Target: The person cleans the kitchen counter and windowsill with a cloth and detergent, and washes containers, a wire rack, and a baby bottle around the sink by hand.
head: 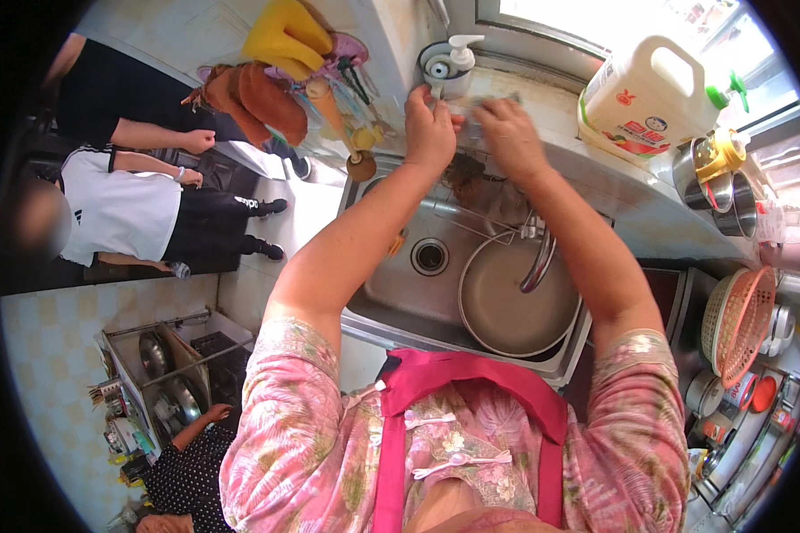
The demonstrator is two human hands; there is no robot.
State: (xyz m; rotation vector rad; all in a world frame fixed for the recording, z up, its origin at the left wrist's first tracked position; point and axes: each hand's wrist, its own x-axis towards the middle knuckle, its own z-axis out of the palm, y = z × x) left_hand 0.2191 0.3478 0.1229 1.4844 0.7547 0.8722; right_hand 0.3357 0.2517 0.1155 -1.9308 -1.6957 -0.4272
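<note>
My left hand (432, 130) reaches to the tiled ledge above the sink, its fingers closed around the handle of a white mug (458, 84). Inside that mug stand a white pump dispenser (465, 53) and another round white piece. Beside it, my right hand (510, 140) is blurred, bent over the ledge (540, 100), with a small greyish piece (512, 98), perhaps a cloth or scouring pad, showing past its fingers. Below both forearms lies a steel sink (400, 293). A wide round pan (513, 300) rests in its right side, under the chrome faucet (540, 260).
A large white jug (640, 100) stands on the ledge at right, near steel cups (735, 213). Yellow and brown gloves (267, 100) hang at the left. Stacked plastic baskets (740, 326) are at right. Three other people (123, 203) are on the left, one near a rack (153, 373).
</note>
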